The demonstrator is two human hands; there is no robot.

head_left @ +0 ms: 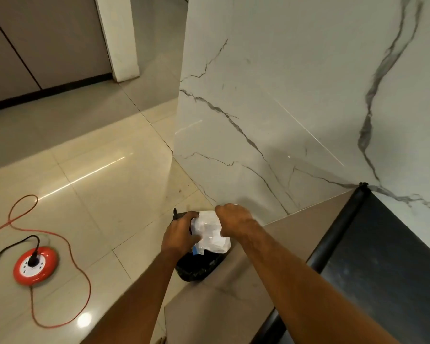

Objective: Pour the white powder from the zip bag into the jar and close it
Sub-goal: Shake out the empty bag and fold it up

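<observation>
Both hands are on the crumpled zip bag [210,232], left hand [180,232] and right hand [233,223] gripping either side, held right over the black-lined bin [199,266], probably for binning; no jar visible anywhere.

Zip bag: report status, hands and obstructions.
Left hand and right hand both grip the zip bag. Bag held over a black bin bag. No jar in view.
</observation>
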